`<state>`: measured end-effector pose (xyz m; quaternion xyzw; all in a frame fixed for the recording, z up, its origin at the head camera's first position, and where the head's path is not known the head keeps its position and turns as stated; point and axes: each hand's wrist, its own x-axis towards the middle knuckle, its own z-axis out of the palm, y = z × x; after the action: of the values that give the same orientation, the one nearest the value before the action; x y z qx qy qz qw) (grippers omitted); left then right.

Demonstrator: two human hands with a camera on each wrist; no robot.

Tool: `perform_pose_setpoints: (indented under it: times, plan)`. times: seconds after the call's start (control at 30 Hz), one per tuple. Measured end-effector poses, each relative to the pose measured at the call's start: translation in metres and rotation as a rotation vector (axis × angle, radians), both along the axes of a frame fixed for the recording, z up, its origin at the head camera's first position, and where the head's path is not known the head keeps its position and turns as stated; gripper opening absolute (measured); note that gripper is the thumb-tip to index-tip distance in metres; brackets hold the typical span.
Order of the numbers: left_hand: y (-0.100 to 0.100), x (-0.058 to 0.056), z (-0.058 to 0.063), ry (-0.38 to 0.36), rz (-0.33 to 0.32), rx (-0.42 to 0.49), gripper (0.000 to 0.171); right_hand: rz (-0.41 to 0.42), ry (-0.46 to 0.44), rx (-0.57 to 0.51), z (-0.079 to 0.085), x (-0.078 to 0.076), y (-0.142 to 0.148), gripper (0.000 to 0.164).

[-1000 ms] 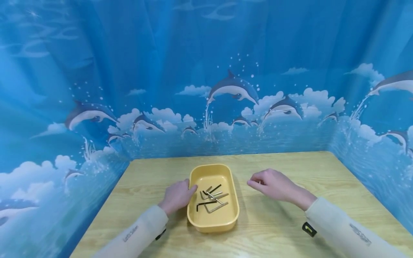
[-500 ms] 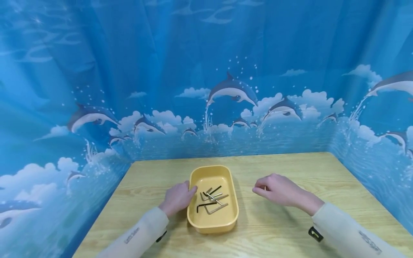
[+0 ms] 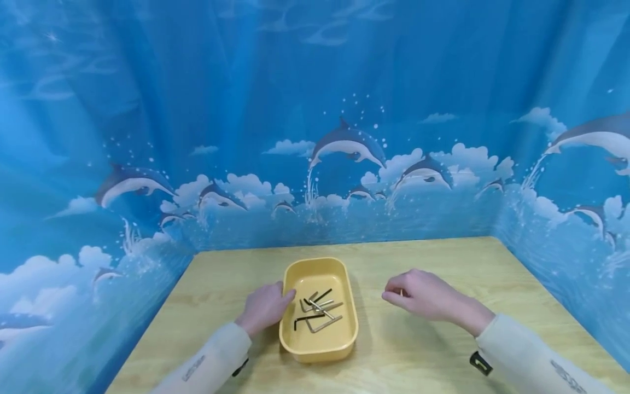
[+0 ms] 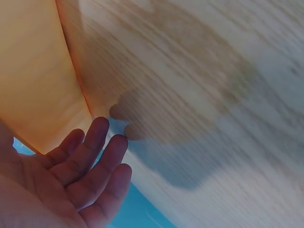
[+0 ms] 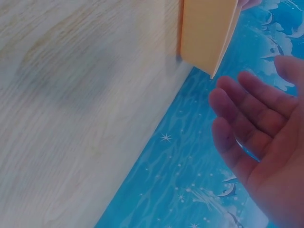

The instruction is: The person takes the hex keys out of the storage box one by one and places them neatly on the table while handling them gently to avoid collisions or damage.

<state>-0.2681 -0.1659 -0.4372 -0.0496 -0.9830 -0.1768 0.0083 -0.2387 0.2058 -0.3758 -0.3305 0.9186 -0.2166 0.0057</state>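
Observation:
A yellow plastic tray (image 3: 322, 354) stands on the table, holding several L-shaped hex keys. Some are black, like the black hex key (image 3: 310, 317) lying at the left of the pile; others are silver, such as the silver hex key (image 3: 326, 324) nearest the front. My left hand (image 3: 266, 308) holds the tray's left side, thumb over the rim and the other fingers outside along the wall; from the left wrist the thumb is mostly hidden. To the right of the tray my right hand (image 3: 427, 295) hovers with loosely bent fingers and nothing in it.
The wood-grain table (image 3: 418, 358) spreads around the tray. A blue curtain (image 3: 275, 137) printed with dolphins and clouds borders it at the back and on both sides.
My right hand has drawn a little away from the tray, to the right and nearer me. My left hand keeps its place at the tray; the head view has shifted slightly.

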Motion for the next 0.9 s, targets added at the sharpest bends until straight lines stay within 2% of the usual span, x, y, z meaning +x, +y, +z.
perform_pose_setpoints:
  times: [0.23,0.43,0.5,0.67,0.9]
  plan:
    - [-0.004,0.003,-0.003,0.001,-0.005,0.032,0.047,-0.020,0.016,-0.005,-0.001,0.004,-0.004,0.022]
    - [-0.020,0.018,-0.006,-0.026,0.053,-0.005,0.039,0.048,-0.013,-0.023,-0.012,0.005,-0.026,0.028]
    - [-0.021,0.019,-0.007,-0.027,0.047,-0.003,0.038,0.046,-0.019,-0.027,-0.012,0.005,-0.030,0.029]
    - [-0.014,0.008,-0.004,0.002,-0.012,0.037,0.040,0.009,0.036,-0.009,-0.004,0.002,-0.029,0.026]
    - [-0.006,-0.006,-0.005,0.016,-0.040,0.034,0.041,0.034,0.039,0.008,0.004,-0.002,-0.023,0.023]
